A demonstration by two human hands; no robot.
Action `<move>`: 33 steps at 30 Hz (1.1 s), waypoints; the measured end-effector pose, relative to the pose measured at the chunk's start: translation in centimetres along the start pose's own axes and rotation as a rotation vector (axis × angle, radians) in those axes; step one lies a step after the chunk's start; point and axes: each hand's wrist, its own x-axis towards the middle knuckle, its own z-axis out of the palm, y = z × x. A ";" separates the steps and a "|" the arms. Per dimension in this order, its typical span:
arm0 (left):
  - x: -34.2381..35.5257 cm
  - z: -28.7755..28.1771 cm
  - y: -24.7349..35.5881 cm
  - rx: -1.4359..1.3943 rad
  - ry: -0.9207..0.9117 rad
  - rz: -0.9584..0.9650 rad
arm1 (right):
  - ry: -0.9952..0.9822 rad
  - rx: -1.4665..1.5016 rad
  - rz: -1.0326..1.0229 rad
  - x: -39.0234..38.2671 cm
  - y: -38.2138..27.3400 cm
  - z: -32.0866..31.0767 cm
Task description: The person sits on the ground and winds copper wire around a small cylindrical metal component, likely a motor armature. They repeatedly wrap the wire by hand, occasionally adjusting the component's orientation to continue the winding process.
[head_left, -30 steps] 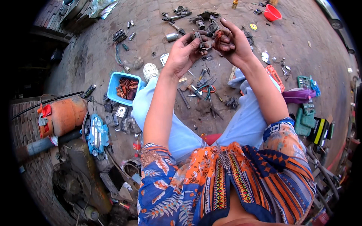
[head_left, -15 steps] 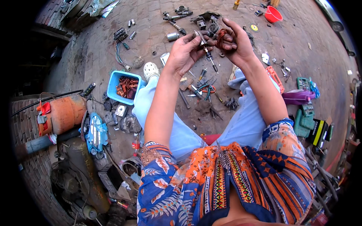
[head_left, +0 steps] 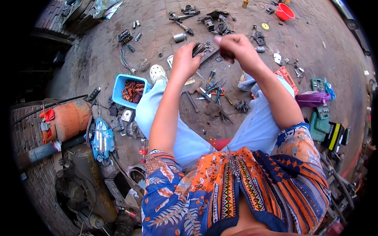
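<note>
My left hand (head_left: 186,58) is closed round a dark metal part (head_left: 199,49), which shows at the fingertips; most of it is hidden by the hand. Close to its right, a flat grey metal bar (head_left: 210,55) slants over the ground. My right hand (head_left: 238,48) is curled with its back toward me, a short way right of the left hand and apart from it. Whether anything lies inside its fingers is hidden. A light blue basin (head_left: 117,91) holding copper-coloured wire scraps (head_left: 133,90) stands left of my left knee.
Between my legs lie pliers (head_left: 214,92) and other hand tools. Loose machine parts (head_left: 216,23) are scattered ahead, with a red bucket (head_left: 284,12) far right. An orange gas cylinder (head_left: 71,118) lies left. A purple container (head_left: 313,99) and green tool cases (head_left: 318,128) are right.
The copper wire bundle seen in my right hand no longer shows, and that hand has turned over and curled. The long shaft in my left hand is now mostly out of sight.
</note>
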 end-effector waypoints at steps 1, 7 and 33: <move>-0.1 -0.1 0.8 -0.010 0.026 -0.008 | -0.072 -0.145 -0.040 -0.6 -0.4 0.2; -0.1 0.1 0.6 0.044 0.174 0.050 | -0.015 0.166 -0.067 -1.1 -1.3 -0.3; -0.5 -2.3 1.0 -1.430 -0.004 -0.219 | 0.090 -0.987 -0.606 2.5 3.8 -0.7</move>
